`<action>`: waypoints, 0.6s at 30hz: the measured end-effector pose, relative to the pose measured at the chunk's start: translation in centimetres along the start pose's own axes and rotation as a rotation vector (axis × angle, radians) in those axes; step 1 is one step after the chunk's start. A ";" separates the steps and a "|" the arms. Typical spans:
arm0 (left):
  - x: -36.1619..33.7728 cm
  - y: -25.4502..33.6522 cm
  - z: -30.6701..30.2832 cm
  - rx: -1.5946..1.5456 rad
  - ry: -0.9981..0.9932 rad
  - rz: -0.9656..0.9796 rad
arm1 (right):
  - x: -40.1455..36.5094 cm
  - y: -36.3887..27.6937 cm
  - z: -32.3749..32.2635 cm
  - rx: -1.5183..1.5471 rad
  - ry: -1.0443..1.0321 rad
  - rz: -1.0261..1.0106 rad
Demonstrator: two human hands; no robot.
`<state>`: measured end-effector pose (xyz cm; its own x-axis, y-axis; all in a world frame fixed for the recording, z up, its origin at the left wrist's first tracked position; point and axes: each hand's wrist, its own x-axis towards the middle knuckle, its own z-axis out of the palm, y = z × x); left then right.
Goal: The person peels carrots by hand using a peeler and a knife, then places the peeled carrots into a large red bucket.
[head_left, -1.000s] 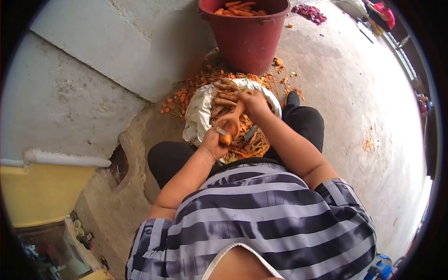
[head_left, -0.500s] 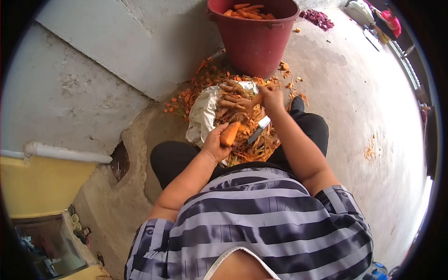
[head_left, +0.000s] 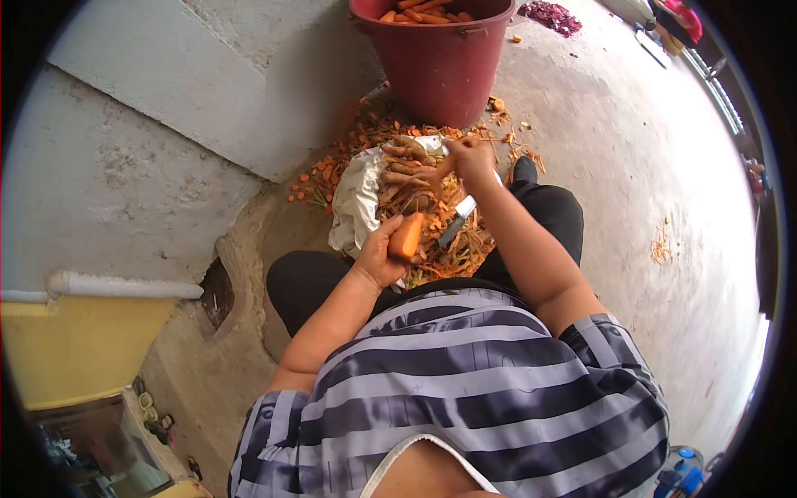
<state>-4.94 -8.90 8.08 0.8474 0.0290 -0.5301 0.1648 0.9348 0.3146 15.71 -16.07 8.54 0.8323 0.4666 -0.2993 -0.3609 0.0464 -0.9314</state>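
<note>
A thick orange carrot (head_left: 407,237) is in my left hand (head_left: 383,253), its bright face turned up. My right hand (head_left: 471,158) is closed on a brownish carrot (head_left: 445,168) above the far side of the peelings. Beneath both hands lies an open white sack (head_left: 357,195) full of peelings (head_left: 432,264) and several unpeeled carrots (head_left: 405,170). A knife (head_left: 457,222) with a dark handle and a pale blade rests on the peelings between my hands, touched by neither.
Beyond the sack stands a red bucket (head_left: 436,70) holding orange carrots. Carrot scraps (head_left: 318,181) litter the floor around it. Purple-red scraps (head_left: 550,17) lie farther back, and a grey wall (head_left: 158,141) rises at the left.
The view has shifted slightly, with the bucket now higher and farther left. My right hand has moved a little left and away from me. My left hand still holds its carrot.
</note>
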 end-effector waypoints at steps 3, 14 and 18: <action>-0.3 0.3 0.2 0.013 -0.032 -0.036 | 1.6 -0.1 -2.0 0.175 0.099 0.007; 0.1 0.4 0.0 -0.002 0.031 -0.046 | 0.7 0.9 -0.8 0.090 -0.024 -0.026; 0.3 0.4 -0.1 0.051 0.062 -0.055 | -2.5 -0.5 0.2 0.161 -0.131 0.089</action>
<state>-4.64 -8.51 7.95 0.8040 0.0016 -0.5946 0.2370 0.9163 0.3229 13.71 -17.05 9.81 0.7359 0.5859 -0.3395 -0.5020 0.1356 -0.8541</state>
